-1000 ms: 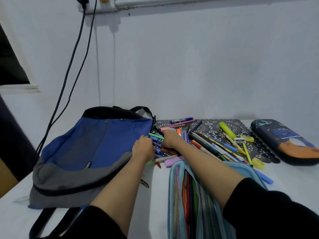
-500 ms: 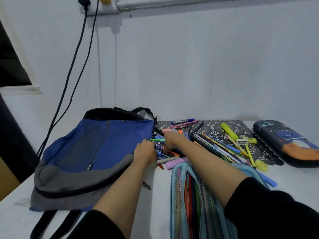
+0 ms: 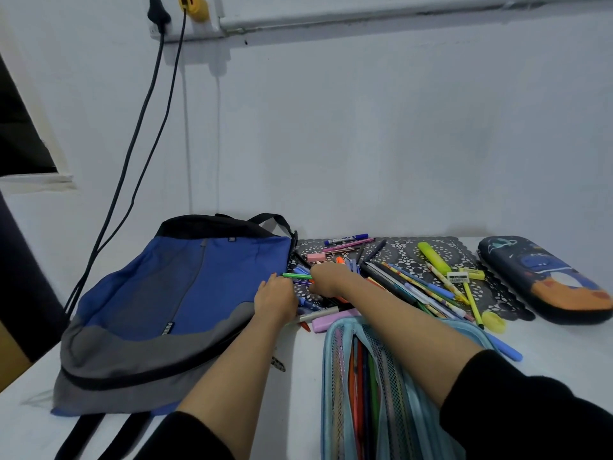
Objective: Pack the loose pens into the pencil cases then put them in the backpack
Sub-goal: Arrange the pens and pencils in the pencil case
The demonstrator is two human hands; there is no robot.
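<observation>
Loose pens lie in a pile on a black lace mat. My right hand is curled over the pile's left end and grips a few pens; a green pen sticks out of it to the left. My left hand, knuckles up, curls over blue pens beside the backpack's edge. The blue and grey backpack lies flat on the left. An open light blue mesh pencil case with several pens inside sits under my right forearm. A shut dark space-print pencil case lies at the right.
On the mat lie a yellow highlighter and a white eraser. A yellow cap, a blue pen and a lilac highlighter lie near the mesh case. Two black cables hang down the wall behind the backpack.
Both hands stay at the left end of the pile and have drawn slightly closer together. The green pen has shifted a little with my right hand.
</observation>
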